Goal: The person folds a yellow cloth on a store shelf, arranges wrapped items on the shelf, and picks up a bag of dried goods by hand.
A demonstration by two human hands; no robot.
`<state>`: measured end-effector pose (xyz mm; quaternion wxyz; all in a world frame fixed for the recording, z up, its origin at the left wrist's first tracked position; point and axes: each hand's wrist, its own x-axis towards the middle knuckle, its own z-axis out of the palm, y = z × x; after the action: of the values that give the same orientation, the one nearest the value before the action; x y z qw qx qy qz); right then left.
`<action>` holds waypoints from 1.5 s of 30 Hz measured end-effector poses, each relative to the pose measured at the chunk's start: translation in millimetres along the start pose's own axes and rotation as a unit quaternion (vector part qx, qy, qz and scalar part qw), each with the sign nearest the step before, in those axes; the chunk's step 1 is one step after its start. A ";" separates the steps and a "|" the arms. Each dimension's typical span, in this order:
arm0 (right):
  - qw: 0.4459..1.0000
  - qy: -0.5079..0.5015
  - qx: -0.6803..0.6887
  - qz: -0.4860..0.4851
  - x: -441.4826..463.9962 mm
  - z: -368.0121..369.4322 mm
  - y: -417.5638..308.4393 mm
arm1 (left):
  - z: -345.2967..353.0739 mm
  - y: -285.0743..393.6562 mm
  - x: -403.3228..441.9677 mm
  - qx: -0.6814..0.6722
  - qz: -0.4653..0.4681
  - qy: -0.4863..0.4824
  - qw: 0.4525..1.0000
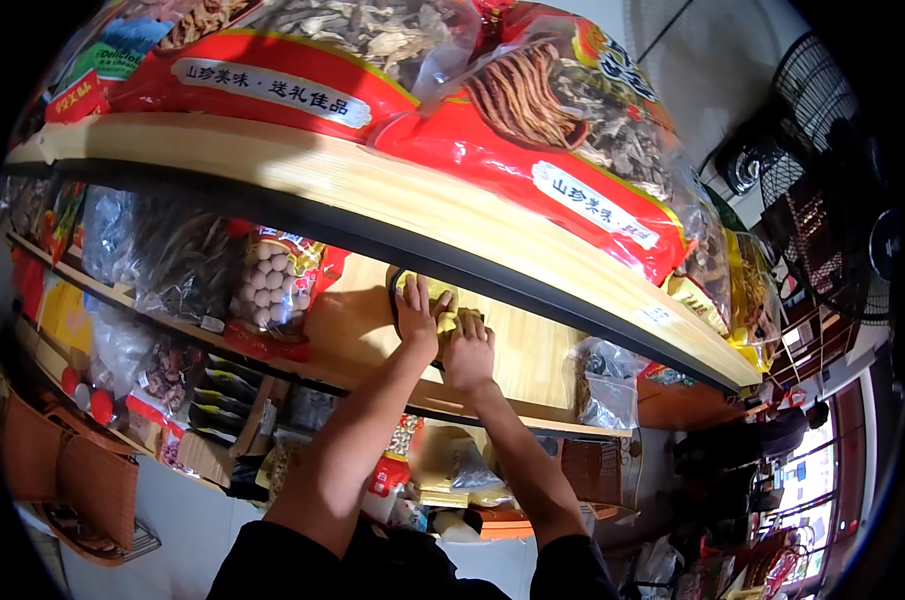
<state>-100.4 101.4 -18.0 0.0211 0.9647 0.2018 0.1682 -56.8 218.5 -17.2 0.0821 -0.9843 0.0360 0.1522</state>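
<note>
Apparently wiping, left hand (418,318) flattened, right hand (468,350) clutched yellow cloth (450,314) inside shelf's near edge (542,411); next stroke needed pressure.

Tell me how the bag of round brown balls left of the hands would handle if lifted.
The bag would probably flex, since its clear plastic looks thin. Its glossy surface may feel slippery. The balls look like separate pieces, so they might shift inside.
</note>
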 end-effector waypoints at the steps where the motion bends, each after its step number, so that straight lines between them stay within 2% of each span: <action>1: 0.998 -0.050 0.028 0.037 -4.7 -10.0 2.6 | 2.7 9.2 -3.7 0.001 -0.004 0.019 1.000; 2: 0.997 0.009 0.042 0.060 -9.6 2.8 11.8 | 5.5 18.5 -7.5 0.003 -0.007 0.038 0.999; 5: 0.991 -0.011 0.043 0.123 -20.4 -14.7 17.9 | 11.3 45.8 -24.2 0.001 0.014 0.068 0.998; 6: 0.986 -0.003 0.100 0.137 -24.1 -15.0 21.9 | 10.5 51.3 -32.0 -0.008 0.022 0.091 0.996; 7: 0.976 0.007 0.156 0.150 -27.8 -14.7 25.2 | 8.8 57.4 -41.2 0.049 0.025 0.075 0.996; 8: 0.976 0.007 0.154 0.155 -29.5 -13.7 27.4 | 7.8 59.7 -45.2 0.051 0.031 0.076 0.995; 10: 0.940 0.065 0.285 0.178 -32.3 -4.1 37.9 | 11.0 67.0 -45.0 0.017 0.018 0.111 0.993; 12: 0.949 0.093 0.253 0.163 -35.5 8.1 50.2 | 13.0 67.9 -39.6 -0.045 0.023 0.150 0.987; 15: 0.928 0.090 0.248 0.265 -35.4 21.4 53.8 | -1.7 57.0 -46.2 -0.164 -0.010 0.184 0.969; 18: 0.935 0.041 0.182 0.300 -31.3 20.3 59.5 | -24.0 43.3 -42.6 -0.207 -0.023 0.118 0.971; 20: 0.926 0.049 0.172 0.333 -26.6 22.0 57.7 | -33.7 35.4 -34.4 -0.260 -0.047 0.071 0.962; 23: 0.905 0.045 0.148 0.395 -12.9 23.2 48.2 | -40.5 29.2 -28.9 -0.267 -0.085 0.062 0.958; 25: 0.882 0.036 0.154 0.444 -3.6 23.3 42.9 | -37.6 27.2 -22.9 -0.118 -0.092 0.048 0.988; 26: 0.882 0.036 0.154 0.443 1.7 21.2 43.9 | -37.5 27.8 -20.0 -0.118 -0.093 0.048 0.987; 28: 0.873 -0.015 0.150 0.464 8.7 23.6 49.3 | -38.3 29.2 -15.2 -0.042 -0.023 0.005 0.999; 29: 0.875 0.045 0.143 0.460 12.6 29.1 51.0 | -37.9 29.7 -13.2 -0.060 -0.031 0.020 0.997; 30: 0.876 0.048 0.143 0.459 17.1 32.6 56.9 | -36.2 31.4 -8.5 -0.061 -0.032 0.023 0.997; 32: 0.873 0.105 0.141 0.454 20.7 42.0 65.6 | -25.2 35.5 -3.7 -0.069 -0.061 0.099 0.991; 33: 0.867 0.159 0.127 0.455 23.9 48.2 65.8 | -21.9 43.4 -2.8 -0.178 -0.128 0.167 0.961; 34: 0.868 0.157 0.128 0.454 23.8 54.2 66.3 | -19.2 43.3 2.5 -0.178 -0.130 0.165 0.962; 36: 0.868 0.187 0.106 0.448 24.0 59.8 65.9 | -17.7 44.2 16.0 -0.388 -0.046 0.288 0.874; 37: 0.881 0.213 0.058 0.417 21.6 61.1 62.4 | -16.8 52.0 20.1 -0.382 -0.064 0.355 0.851; 38: 0.889 0.186 0.067 0.414 17.0 61.4 61.0 | -16.3 55.8 26.6 -0.383 -0.062 0.354 0.851; 40: 0.894 0.154 0.066 0.416 15.8 50.2 51.6 | -11.0 63.9 48.8 -0.415 -0.027 0.426 0.803; 42: 0.895 0.061 0.083 0.435 16.3 36.5 48.8 | 8.3 69.7 70.4 -0.380 -0.002 0.473 0.795; 44: 0.903 0.012 0.089 0.421 14.4 25.2 48.5 | -1.0 62.3 42.3 -0.399 -0.045 0.421 0.813; 45: 0.906 0.008 0.091 0.414 13.6 20.0 47.7 | 14.2 60.0 43.5 -0.342 -0.034 0.479 0.808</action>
<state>-63.7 63.5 -27.4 -0.1403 0.9578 -0.2006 0.1504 -25.3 159.9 -52.9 -0.2826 -0.8972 -0.0173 -0.3390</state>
